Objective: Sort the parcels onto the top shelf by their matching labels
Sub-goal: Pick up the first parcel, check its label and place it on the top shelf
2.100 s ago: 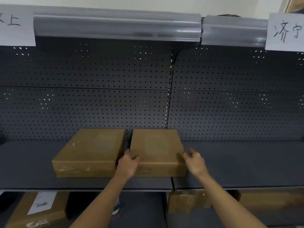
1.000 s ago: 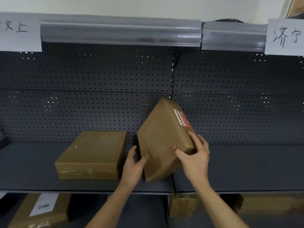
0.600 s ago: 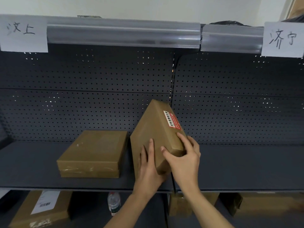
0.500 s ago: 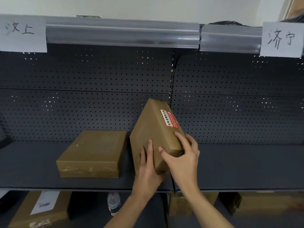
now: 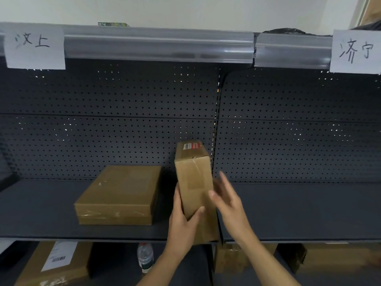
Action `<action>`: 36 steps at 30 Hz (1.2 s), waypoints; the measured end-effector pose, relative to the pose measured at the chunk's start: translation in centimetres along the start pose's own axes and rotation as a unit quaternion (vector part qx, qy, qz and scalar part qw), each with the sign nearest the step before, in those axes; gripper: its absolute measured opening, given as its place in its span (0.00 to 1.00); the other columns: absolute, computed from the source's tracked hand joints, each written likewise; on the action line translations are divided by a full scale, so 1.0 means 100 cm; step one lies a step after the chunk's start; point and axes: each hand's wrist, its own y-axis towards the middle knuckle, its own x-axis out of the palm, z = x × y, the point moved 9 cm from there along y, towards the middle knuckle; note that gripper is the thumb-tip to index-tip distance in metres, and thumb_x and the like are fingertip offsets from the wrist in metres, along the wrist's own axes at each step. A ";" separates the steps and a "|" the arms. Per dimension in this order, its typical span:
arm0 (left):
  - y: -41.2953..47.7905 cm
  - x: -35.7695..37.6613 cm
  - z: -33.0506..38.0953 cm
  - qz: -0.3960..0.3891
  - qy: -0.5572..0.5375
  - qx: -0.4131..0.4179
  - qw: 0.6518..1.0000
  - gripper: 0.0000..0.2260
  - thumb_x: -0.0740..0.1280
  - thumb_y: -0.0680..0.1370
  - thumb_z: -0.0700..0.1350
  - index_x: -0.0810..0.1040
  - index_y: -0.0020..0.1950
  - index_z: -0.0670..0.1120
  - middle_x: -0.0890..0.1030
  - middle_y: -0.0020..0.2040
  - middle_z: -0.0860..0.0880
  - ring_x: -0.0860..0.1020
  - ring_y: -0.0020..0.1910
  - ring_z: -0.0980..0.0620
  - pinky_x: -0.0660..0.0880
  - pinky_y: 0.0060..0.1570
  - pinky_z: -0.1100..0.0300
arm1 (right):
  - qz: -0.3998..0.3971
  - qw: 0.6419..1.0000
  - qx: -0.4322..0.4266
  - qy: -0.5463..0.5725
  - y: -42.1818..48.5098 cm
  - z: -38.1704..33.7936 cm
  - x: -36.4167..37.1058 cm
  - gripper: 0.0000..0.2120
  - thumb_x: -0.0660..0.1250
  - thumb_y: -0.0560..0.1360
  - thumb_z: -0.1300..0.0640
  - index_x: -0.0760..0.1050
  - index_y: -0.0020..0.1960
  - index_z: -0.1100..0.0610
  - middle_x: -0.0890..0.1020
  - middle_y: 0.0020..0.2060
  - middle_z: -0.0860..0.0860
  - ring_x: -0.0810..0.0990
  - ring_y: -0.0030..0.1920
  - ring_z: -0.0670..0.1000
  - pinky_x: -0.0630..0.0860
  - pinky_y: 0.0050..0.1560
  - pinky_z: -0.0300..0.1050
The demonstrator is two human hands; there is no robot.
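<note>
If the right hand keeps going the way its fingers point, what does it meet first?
Probably the right side face of the upright parcel: the right hand is open, fingers aimed up-left, close beside it. Depth is unclear; it may already touch.

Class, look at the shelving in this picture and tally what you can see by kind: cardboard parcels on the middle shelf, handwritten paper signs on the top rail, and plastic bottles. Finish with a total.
Cardboard parcels on the middle shelf: 2
Handwritten paper signs: 2
Plastic bottles: 1
Total: 5

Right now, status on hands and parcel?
Left hand gripping upended parcel. Right hand open beside it. Flat parcel left, apart.
</note>
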 end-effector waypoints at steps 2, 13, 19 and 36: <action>-0.001 0.000 -0.001 0.015 -0.038 -0.002 0.999 0.36 0.73 0.76 0.45 0.58 0.78 0.61 0.74 0.71 0.59 0.73 0.70 0.58 0.71 0.69 0.47 | -0.040 0.998 0.001 -0.047 0.000 0.012 0.009 0.32 0.70 0.78 0.51 0.60 0.78 0.40 0.71 0.74 0.39 0.68 0.73 0.38 0.69 0.71 0.41; -0.008 -0.028 -0.021 0.108 -0.234 -0.071 0.964 0.28 0.71 0.75 0.48 0.67 0.73 0.60 0.78 0.67 0.50 0.78 0.65 0.51 0.74 0.65 0.43 | 0.112 0.978 0.160 -0.074 -0.015 0.071 -0.037 0.30 0.65 0.79 0.44 0.61 0.78 0.45 0.68 0.75 0.46 0.66 0.74 0.46 0.62 0.72 0.44; -0.012 -0.018 -0.023 0.098 -0.335 -0.085 0.933 0.22 0.68 0.76 0.44 0.72 0.67 0.61 0.82 0.63 0.50 0.81 0.62 0.49 0.80 0.54 0.49 | 0.074 0.917 0.333 0.205 -0.032 0.104 -0.006 0.23 0.63 0.77 0.39 0.78 0.64 0.52 0.85 0.58 0.58 0.80 0.61 0.60 0.76 0.63 0.62; 0.000 -0.099 -0.032 0.100 -0.228 -0.099 0.964 0.54 0.79 0.58 0.66 0.53 0.77 0.66 0.64 0.79 0.52 0.65 0.76 0.52 0.63 0.69 0.54 | 0.113 0.963 0.182 0.164 -0.012 0.077 -0.077 0.19 0.61 0.80 0.57 0.76 0.68 0.46 0.85 0.59 0.54 0.80 0.60 0.58 0.75 0.61 0.63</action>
